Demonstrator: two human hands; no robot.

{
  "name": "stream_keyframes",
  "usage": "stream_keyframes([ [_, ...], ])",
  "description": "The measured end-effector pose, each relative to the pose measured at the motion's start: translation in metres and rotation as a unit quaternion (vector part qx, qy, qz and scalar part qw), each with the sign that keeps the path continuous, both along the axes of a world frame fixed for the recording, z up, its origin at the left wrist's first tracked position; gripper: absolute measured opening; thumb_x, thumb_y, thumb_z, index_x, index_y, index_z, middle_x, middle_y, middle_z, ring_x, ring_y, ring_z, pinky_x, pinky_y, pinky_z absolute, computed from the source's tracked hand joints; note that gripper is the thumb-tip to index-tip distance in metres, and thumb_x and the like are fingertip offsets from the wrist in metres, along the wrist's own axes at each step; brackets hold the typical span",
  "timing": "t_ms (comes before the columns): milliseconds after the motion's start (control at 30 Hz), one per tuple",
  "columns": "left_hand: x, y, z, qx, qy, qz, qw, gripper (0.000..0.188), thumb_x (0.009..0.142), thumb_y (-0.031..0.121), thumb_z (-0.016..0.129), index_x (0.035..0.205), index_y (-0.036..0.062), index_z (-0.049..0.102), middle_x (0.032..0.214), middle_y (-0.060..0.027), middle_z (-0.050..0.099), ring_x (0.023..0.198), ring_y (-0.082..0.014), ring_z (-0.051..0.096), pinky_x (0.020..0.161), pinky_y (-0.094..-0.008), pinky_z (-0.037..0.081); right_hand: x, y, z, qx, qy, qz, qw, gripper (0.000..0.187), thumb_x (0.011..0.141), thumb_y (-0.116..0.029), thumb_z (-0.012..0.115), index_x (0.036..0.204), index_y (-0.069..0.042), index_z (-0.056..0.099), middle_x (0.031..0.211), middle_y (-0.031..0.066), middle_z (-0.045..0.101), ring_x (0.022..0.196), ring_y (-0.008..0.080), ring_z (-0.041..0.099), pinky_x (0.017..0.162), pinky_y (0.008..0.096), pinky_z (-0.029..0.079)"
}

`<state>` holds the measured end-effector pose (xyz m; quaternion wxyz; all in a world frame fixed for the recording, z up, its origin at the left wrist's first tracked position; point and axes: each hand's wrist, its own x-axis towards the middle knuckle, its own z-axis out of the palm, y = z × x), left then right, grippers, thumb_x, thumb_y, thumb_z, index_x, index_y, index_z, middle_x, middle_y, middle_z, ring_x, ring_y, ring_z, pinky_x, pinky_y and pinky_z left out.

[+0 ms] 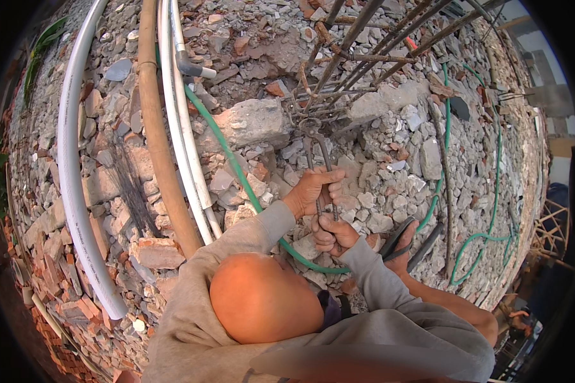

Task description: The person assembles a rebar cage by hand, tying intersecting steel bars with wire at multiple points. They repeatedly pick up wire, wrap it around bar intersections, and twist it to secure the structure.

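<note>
Both my hands are closed on long-handled metal pincers [326, 155] with two slim, dark handles. My left hand [317, 189] wraps round the handles partway down. Below it, my right hand [334, 235] grips near the handle ends. The pincers' head points away from me, at the foot of a cluster of rusty reinforcing bars [350, 48] tied with crossing bars. Whether the jaws are closed on wire or a bar is too small to tell. Grey sleeves cover my forearms.
Broken concrete and brick rubble [380, 223] surrounds me. Left lie a thick grey-white pipe [76, 166], a bamboo pole [153, 127] and thin white pipes [179, 140]. A green hose [227, 153] crosses beneath my arms. My sandalled right foot [402, 241] rests beside my right hand.
</note>
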<state>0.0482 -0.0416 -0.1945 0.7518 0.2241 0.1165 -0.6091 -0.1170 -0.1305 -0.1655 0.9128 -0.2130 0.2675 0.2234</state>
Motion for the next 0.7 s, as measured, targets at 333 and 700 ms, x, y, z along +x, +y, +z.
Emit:
stream_keyframes([
  [333, -0.02, -0.038, 0.019, 0.342, -0.241, 0.085, 0.904, 0.024, 0.093, 0.017, 0.076, 0.081, 0.003, 0.061, 0.061, -0.0029, 0.055, 0.052, -0.0155, 0.055, 0.043, -0.0384, 0.046, 0.006, 0.037, -0.003, -0.837, 0.075, 0.148, 0.521, 0.031, 0.094, -0.02, 0.072, 0.107, 0.004, 0.06, 0.086, 0.0307, 0.07, 0.082, 0.0548, 0.067, 0.07, 0.0563, 0.053],
  [700, -0.005, -0.007, -0.013, -0.098, 0.04, 0.028, 0.994, 0.026, 0.094, 0.024, 0.079, 0.106, 0.0042, 0.069, 0.071, -0.0012, 0.06, 0.056, -0.018, 0.055, 0.054, -0.0327, 0.046, -0.005, -0.001, 0.012, -0.118, 0.007, 0.017, 0.993, 0.031, 0.099, -0.027, 0.074, 0.116, -0.002, 0.065, 0.08, 0.0058, 0.067, 0.06, 0.0146, 0.059, 0.054, 0.029, 0.048],
])
